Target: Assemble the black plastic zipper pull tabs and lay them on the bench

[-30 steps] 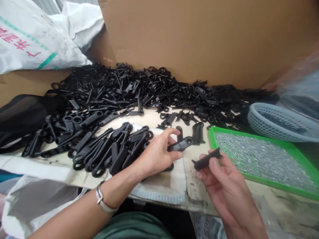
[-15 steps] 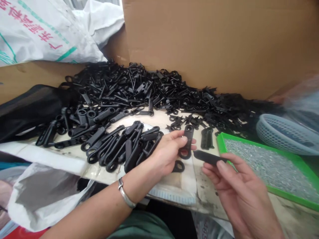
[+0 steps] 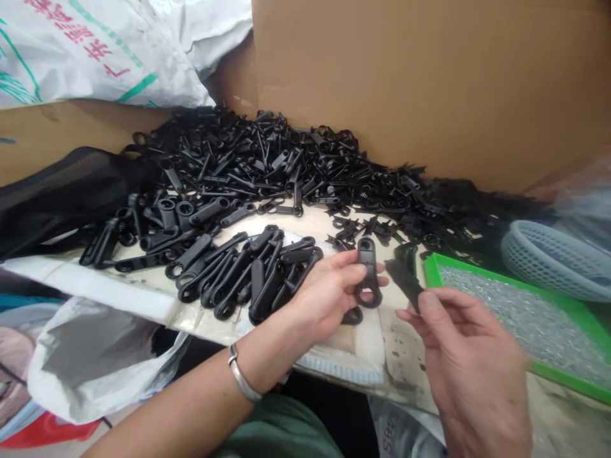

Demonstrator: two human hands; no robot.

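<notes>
My left hand (image 3: 329, 292) is closed on a black plastic handle part (image 3: 368, 270), held nearly upright with its ringed end at the bottom. In my right hand (image 3: 470, 343), thumb and fingers pinch a flat black plastic strip (image 3: 405, 284), tilted with its free end up and left, beside the handle part but apart from it. Behind the strip lies another black piece (image 3: 407, 254), partly covered. Below my left hand a black ringed end (image 3: 352, 315) shows on the table. Left of that hand lies a cluster of similar black handle parts (image 3: 258, 273).
A large heap of black plastic parts (image 3: 267, 152) lies against the cardboard wall (image 3: 429, 83). To the right are a green tray (image 3: 563, 375) of small shiny metal pieces and a blue-grey basket (image 3: 548, 261). A white sack (image 3: 95, 57) hangs upper left; an open white bag (image 3: 71, 375) sits below.
The strip in my right hand has turned from nearly level to a steeper slant. Both hands keep their holds. The whole view has shifted slightly, so most things appear further right.
</notes>
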